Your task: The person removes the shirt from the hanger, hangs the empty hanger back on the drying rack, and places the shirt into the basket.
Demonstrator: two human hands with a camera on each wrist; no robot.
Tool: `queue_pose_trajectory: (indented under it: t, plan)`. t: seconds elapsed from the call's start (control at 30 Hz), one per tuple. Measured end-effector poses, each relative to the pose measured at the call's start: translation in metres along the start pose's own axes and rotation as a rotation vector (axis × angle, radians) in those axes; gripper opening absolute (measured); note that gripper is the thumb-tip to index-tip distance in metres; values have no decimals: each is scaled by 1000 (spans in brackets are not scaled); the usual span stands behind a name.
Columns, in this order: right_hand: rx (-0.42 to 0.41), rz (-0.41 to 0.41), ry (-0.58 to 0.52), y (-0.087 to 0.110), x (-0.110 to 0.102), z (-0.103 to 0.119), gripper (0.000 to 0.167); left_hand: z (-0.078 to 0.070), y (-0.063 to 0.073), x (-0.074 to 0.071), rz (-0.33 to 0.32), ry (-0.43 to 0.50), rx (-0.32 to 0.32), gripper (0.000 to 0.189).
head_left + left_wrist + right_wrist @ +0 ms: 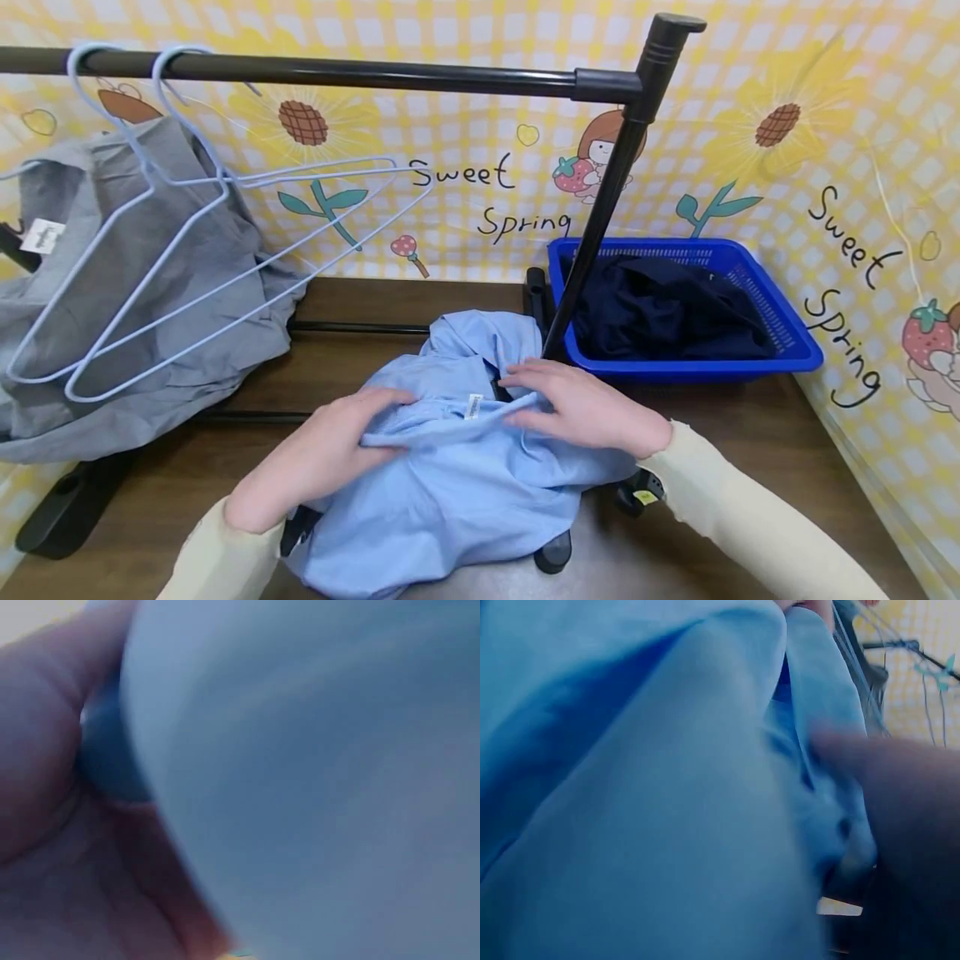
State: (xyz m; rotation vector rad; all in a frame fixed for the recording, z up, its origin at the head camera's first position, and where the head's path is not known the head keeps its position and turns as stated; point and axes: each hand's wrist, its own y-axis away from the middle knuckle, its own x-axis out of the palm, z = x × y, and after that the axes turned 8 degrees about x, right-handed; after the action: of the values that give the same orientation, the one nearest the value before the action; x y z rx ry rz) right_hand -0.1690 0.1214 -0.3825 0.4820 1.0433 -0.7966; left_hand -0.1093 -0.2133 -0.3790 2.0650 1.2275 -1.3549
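A light blue shirt (450, 492) hangs bunched in front of me, its neck opening facing up and a small white label (473, 407) showing inside. My left hand (330, 450) grips the left side of the opening, fabric lying between thumb and fingers. On the right side, my right hand (581, 408) holds the edge with its thumb below and fingers above. Blurred blue cloth (315, 780) fills most of the left wrist view beside the palm. In the right wrist view, folds of the shirt (667, 795) hide most of the right hand's fingers.
A black clothes rack (420, 73) spans the back, its post slanting down on the right. Two light blue hangers (142, 200) hang from its bar, near a grey garment (180, 250). A blue basket (798, 346) behind the post contains dark navy cloth (667, 308).
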Motion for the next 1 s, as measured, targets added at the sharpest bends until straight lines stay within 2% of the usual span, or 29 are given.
queue_pose_trajectory:
  t: [0.07, 0.13, 0.23, 0.3, 0.4, 0.47, 0.53, 0.57, 0.63, 0.7, 0.73, 0.8, 0.87, 0.93, 1.0]
  plan:
    - [6, -48, -22, -2, 3, -4, 51, 7, -7, 1, -101, 56, 15, 38]
    - [12, -115, -29, -4, 5, -5, 45, 10, -14, 2, -230, 82, 13, 37]
    - [-5, -237, 2, -2, 5, 0, 54, 10, -25, 4, -417, 94, -13, 42]
    - [-44, -287, 42, 2, 5, 8, 62, 9, -32, 5, -517, 86, -60, 46]
    - [-120, -272, 154, 10, 7, 22, 77, 7, -42, 7, -602, 21, -174, 53]
    - [-170, -211, 228, 14, 11, 28, 87, 8, -47, 8, -624, -45, -248, 56]
    - [-195, -146, 278, 16, 17, 30, 91, 11, -50, 10, -626, -114, -287, 55]
    - [-197, -114, 286, 16, 20, 28, 92, 13, -49, 10, -615, -130, -284, 53]
    - [-166, -59, 282, 13, 26, 23, 91, 15, -45, 10, -547, -132, -237, 49]
    - [-115, -22, 249, 8, 30, 15, 91, 14, -36, 10, -414, -116, -178, 58]
    - [-87, -5, 230, 5, 32, 11, 93, 12, -30, 11, -326, -100, -154, 68]
    - [-34, 29, 193, 1, 34, 6, 97, 7, -17, 16, -152, -89, -122, 102]
    - [-12, 52, 166, -2, 36, 2, 103, 3, -8, 23, -9, -119, -109, 128]
    - [4, 72, 162, -5, 36, 2, 109, 1, -2, 31, 87, -150, -99, 139]
    - [7, 84, 171, -8, 37, 2, 113, 1, -1, 37, 139, -185, -95, 144]
